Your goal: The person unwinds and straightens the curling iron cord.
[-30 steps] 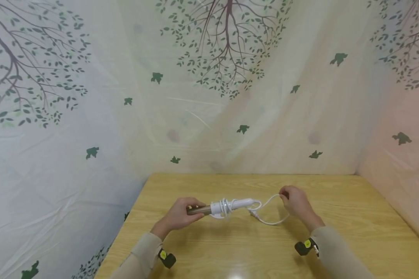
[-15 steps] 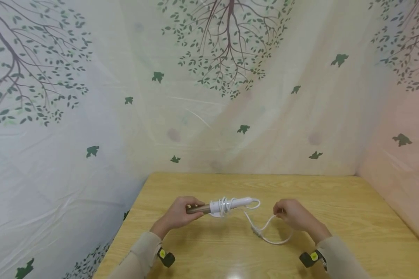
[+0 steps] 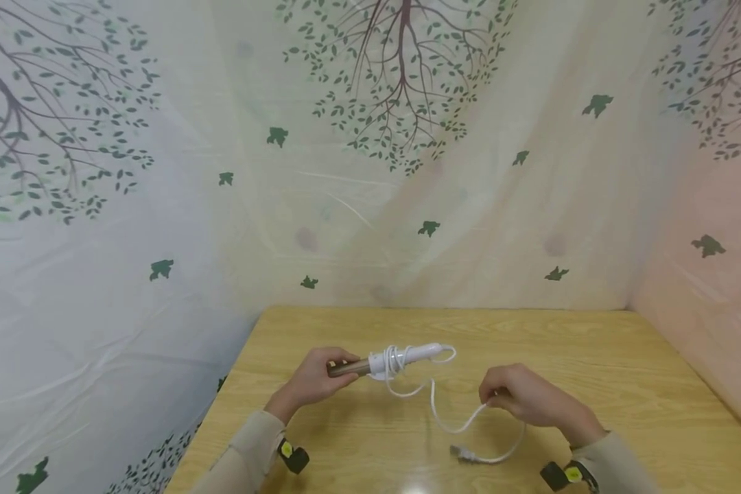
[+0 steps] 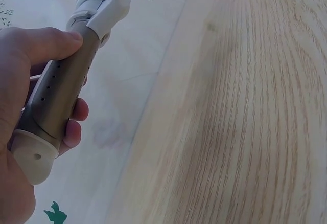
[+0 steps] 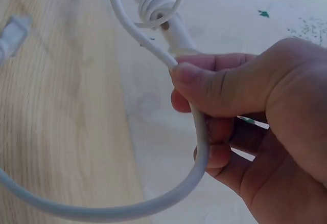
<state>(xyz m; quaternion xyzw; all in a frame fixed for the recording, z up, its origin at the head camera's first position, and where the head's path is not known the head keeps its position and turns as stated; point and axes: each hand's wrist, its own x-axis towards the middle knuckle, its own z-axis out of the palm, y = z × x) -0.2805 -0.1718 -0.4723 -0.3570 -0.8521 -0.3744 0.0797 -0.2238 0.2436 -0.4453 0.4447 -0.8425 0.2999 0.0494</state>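
Note:
A curling iron [image 3: 416, 353] with a white handle and a bronze barrel [image 4: 64, 88] is held above the table, pointing left. My left hand [image 3: 316, 376] grips the barrel, thumb on top and fingers curled beneath; the white end cap [image 4: 34, 155] shows near the palm. Several turns of white cord [image 3: 394, 359] wrap the handle. Between thumb and fingers, my right hand [image 3: 527, 396] pinches a loose stretch of the cord [image 5: 196, 137]. From there the cord hangs in a loop, ending in a plug [image 3: 463, 453] low over the table.
The wooden table [image 3: 624, 384] spreads under both hands. Behind it and along the sides hang pale curtains [image 3: 370, 240] printed with trees and green birds. A small black wrist device [image 3: 293, 455] sits at each sleeve.
My right hand has moved down and slightly toward me, drawing cord off the handle. The loose length is longer and the plug hangs lower. My left hand stays nearly still on the barrel.

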